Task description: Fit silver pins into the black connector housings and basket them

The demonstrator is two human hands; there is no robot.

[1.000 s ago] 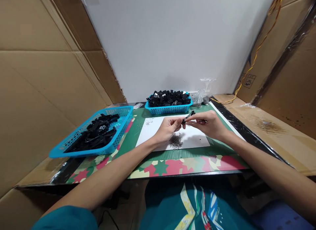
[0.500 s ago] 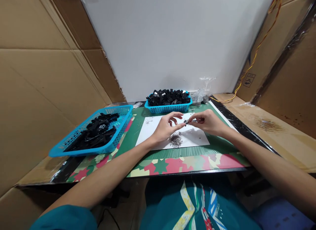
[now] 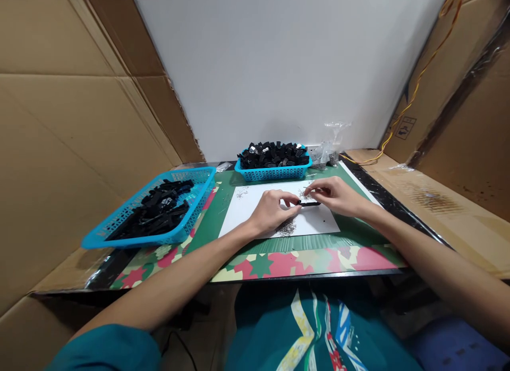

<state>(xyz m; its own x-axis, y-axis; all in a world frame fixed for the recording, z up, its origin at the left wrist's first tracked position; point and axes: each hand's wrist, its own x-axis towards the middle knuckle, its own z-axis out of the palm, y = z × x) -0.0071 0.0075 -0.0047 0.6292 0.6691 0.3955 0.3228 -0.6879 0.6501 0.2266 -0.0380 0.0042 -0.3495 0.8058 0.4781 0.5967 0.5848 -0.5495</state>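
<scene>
My left hand (image 3: 274, 210) pinches one end of a narrow black plastic piece (image 3: 309, 204) between thumb and forefinger, low over a white sheet (image 3: 235, 217). The piece lies about level, its other end reaching under my right hand (image 3: 333, 194). The fingers of that hand are closed on a thin metal tool (image 3: 306, 188); its exact kind is too small to tell. Tiny metal parts form a dark heap (image 3: 287, 228) just below my left hand. Smaller scatterings of them lie near my right fingertips and at the sheet's far left corner (image 3: 241, 192).
A blue basket (image 3: 204, 207) with long black pieces stands at the left. Another blue basket (image 3: 274, 173), heaped with black pieces, is at the back beside clear plastic bags (image 3: 324, 157). Cardboard walls (image 3: 79, 116) flank the table, and a yellow cable (image 3: 414, 89) hangs at the right.
The black piece has gone from tilted up between both hands to lying level, lower over the sheet. My left fingers opened out, then closed on its end; my right fingertips shifted slightly.
</scene>
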